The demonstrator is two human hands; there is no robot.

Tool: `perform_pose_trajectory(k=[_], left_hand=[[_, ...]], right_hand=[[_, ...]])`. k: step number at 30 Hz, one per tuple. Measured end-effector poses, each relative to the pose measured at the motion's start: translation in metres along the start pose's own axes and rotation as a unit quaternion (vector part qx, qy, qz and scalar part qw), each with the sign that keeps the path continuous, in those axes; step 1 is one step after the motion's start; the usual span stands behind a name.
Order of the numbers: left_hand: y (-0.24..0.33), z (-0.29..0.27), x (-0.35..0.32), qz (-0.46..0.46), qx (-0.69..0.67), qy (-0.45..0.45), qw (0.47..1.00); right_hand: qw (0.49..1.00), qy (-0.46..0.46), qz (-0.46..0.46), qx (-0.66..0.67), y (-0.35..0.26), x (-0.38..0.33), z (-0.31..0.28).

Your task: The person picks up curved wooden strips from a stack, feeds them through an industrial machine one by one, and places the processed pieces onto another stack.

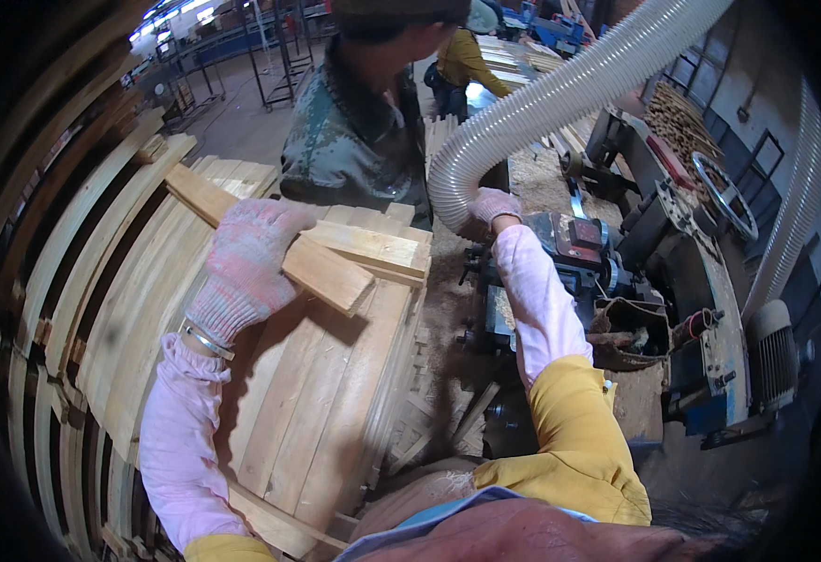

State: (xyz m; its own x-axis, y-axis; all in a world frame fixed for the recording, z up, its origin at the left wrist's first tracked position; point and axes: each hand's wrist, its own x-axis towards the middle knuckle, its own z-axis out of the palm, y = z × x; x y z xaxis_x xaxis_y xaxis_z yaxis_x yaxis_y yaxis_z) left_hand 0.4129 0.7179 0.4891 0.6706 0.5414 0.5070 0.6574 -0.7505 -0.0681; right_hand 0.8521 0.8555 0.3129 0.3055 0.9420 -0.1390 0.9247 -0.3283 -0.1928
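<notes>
My left hand (253, 267), in a pinkish-white knit glove, is closed around a short wooden board (328, 272). The board slants over a stack of pale planks (321, 393), its near end pointing right. My right hand (496, 205), gloved too, reaches forward with its fingers closed at the lower end of a clear ribbed hose (457, 178). The fingertips are partly hidden against the hose. Just beside that hand stands a woodworking machine (560, 239) with a dark red-topped block, strewn with sawdust.
Tall stacked lumber (73, 262) lines the left. A person in a camouflage jacket (350, 136) stands close behind the planks; another person in a yellow top (471, 61) is farther off. At right are a handwheel (724, 197), a motor (772, 351) and a second hose (790, 215).
</notes>
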Motion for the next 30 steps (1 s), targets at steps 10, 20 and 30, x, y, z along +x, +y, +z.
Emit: perform_pose_trajectory(k=[10, 20, 30], left_hand=[[-0.002, 0.002, 0.003, 0.007, -0.002, -0.012, 1.0], [0.003, -0.004, 0.001, -0.016, -0.007, -0.02, 1.0], [0.002, -0.002, 0.0, -0.03, 0.001, -0.041, 0.999]], right_hand=[[0.99, 0.051, 0.101, 0.078, 0.03, -0.022, 0.009], [0.995, 0.04, 0.085, 0.045, 0.01, -0.041, 0.062], [0.994, 0.034, 0.092, 0.054, 0.017, -0.05, 0.089]])
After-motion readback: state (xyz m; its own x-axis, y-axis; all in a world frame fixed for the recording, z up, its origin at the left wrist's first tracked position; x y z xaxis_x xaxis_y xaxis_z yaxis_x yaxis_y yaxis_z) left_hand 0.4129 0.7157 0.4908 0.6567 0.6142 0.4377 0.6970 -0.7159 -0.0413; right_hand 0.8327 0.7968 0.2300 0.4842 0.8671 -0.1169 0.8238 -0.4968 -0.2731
